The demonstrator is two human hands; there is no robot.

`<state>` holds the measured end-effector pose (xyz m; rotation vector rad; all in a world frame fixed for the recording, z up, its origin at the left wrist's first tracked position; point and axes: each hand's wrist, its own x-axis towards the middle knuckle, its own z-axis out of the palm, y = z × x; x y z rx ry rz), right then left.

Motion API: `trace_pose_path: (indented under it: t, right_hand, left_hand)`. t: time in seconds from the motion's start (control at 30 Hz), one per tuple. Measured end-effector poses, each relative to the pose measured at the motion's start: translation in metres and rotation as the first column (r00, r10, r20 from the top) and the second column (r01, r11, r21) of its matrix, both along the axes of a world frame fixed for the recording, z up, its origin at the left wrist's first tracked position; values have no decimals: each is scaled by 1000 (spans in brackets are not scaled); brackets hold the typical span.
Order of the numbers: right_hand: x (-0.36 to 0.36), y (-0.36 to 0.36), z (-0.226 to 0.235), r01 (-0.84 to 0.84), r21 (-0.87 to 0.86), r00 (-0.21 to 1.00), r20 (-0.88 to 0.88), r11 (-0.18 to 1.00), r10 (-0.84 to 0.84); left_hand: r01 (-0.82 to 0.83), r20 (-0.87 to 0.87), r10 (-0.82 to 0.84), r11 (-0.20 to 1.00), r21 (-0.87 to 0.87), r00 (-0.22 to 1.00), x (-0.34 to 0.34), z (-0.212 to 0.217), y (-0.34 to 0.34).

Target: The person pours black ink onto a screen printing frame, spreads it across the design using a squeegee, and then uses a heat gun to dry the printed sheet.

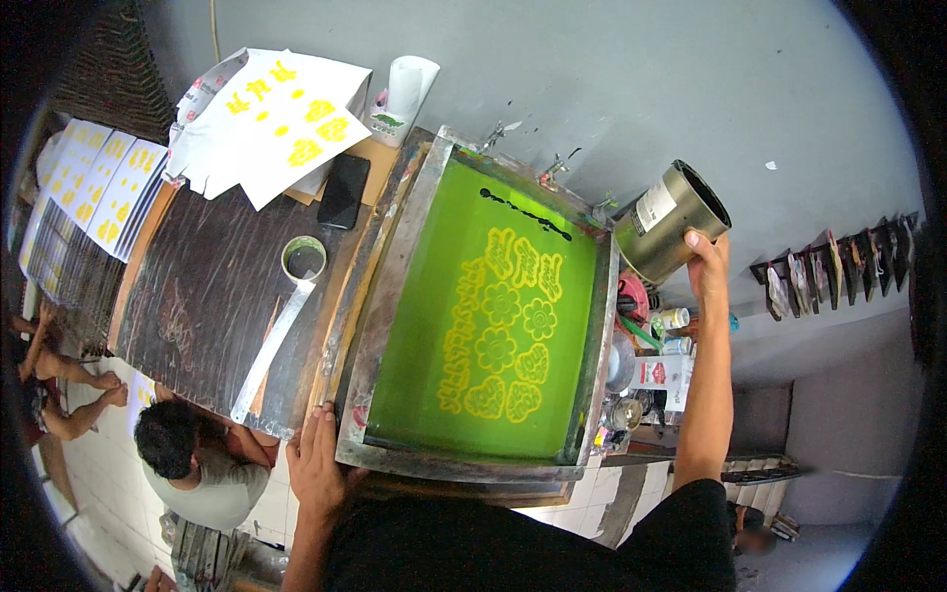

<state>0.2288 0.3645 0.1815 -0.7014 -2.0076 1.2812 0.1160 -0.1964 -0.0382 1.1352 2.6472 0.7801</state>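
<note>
Tin can [671, 219] clasped by right grip [708, 266].

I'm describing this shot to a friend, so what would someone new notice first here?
The bright green printing screen with yellow flower shapes in a metal frame fills the middle of the dark worktable. The right hand holds a tilted metal can at the frame's far right corner, while the left hand rests at its near left corner. White sheets printed in yellow lie at the upper left.
</note>
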Motion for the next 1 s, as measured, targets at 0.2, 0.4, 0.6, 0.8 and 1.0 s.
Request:
trace_pose_path:
  t: [0.2,0.4,0.6,0.8,1.0]
  right_hand:
    - [21,-16,-25,44,-129,949,-304,991,-81]
    - [54,-61,-27,52,-90,888,-451,995,-87]
    - [129,-101,-34,115,-69,838,-530,991,-134]
    - [224,-151,-67,403,-7,855,-354,915,-380]
    - [298,-181,-140,536,46,831,-203,843,-517]
  left_hand:
    - [-9,25,10,999,-32,1000,2,-1,-2]
    - [-27,-6,27,1000,-13,1000,3,1,3]
    - [-26,-30,27,999,40,999,7,10,8]
    - [-63,-68,63,998,6,996,12,-9,0]
    - [17,11,-20,981,191,1000,14,-3,12]
